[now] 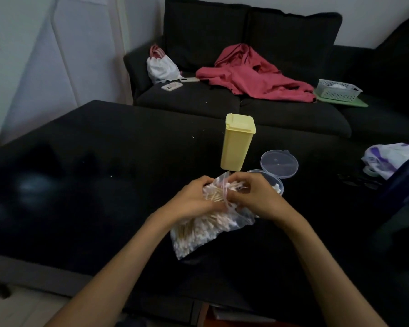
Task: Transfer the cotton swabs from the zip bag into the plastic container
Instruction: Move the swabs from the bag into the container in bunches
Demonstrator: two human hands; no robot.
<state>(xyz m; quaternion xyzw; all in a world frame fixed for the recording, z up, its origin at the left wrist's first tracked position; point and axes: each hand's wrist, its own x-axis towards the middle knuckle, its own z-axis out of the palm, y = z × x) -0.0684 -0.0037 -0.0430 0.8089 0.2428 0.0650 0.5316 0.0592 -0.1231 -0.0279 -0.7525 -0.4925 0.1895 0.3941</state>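
The zip bag [213,230] is thin, clear, crinkled plastic; the cotton swabs [200,226] inside have pale wooden sticks and fluffy white tips. The far yellow box [237,142] is matt plastic. The table [104,185] is glossy black.

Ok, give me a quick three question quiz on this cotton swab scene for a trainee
1. True or false: the round clear container is shut with its lid on.
2. What is the left hand holding?
3. Where is the yellow box? A) on the sofa B) on the dark table, beyond the hands C) inside the zip bag

Key: 1 false, the lid is open. 2 the zip bag of cotton swabs; the right hand is at its opening. 3 B.
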